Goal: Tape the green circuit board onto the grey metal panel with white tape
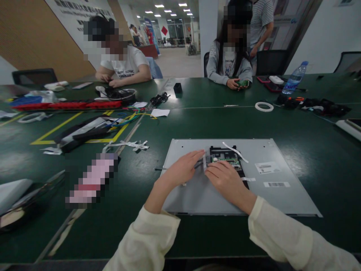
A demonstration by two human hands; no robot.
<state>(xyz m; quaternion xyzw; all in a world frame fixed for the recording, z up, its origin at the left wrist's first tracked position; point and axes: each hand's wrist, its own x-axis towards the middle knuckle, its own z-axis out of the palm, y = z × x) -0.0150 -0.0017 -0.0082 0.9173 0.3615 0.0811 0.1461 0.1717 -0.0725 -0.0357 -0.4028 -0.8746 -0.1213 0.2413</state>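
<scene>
A flat grey metal panel (188, 199) lies on the table in front of me. A black frame with a green circuit board (234, 162) sits on its upper middle. Between my hands runs a short, pale strip of tape (204, 162), left of the board. My left hand (183, 167) reaches in from the left, its fingers long and pressed together, their tips at the strip's upper end. Over the board's lower left edge, my right hand (227, 182) has bent fingers closed at the strip's lower end. Its thumb is hidden.
White tape pieces (235, 151) stick to the black frame. Labels (267, 168) mark the panel's right side. Left lie a pink blurred item (93, 180) and crossed tape strips (132, 144). A tape roll (264, 107) and bottle (295, 79) stand beyond. Two people sit opposite.
</scene>
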